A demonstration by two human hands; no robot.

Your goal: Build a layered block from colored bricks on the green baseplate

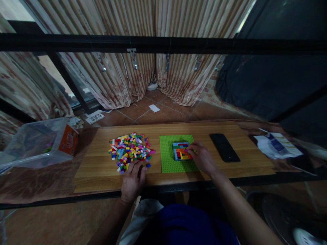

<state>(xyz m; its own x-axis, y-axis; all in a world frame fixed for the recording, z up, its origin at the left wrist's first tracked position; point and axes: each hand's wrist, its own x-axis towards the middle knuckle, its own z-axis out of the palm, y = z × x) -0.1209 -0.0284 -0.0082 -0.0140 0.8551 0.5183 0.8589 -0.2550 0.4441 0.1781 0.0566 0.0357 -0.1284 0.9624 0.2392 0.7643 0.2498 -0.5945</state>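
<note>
A lime-green baseplate (167, 163) lies on a wooden board, and on it stands a low, roughly rectangular build of toy bricks (181, 153) with blue edges and red, orange and yellow inside. My right hand (203, 159) reaches over the plate from the right. Its fingers are pinched together at the build's right side; whatever is between them is too small to make out. My left hand (133, 180) rests at the near edge of a heap of loose, many-coloured bricks (131, 149), thumb apart from the fingers. A single blue brick (148, 165) lies just right of its thumb.
A black phone (224, 147) lies on the wooden board (99, 177), right of the plate. Farther right is a crumpled white and purple packet (278, 145). A clear plastic box (38, 143) with an orange label stands at the left. A dark bar (163, 45) crosses in front of the curtains.
</note>
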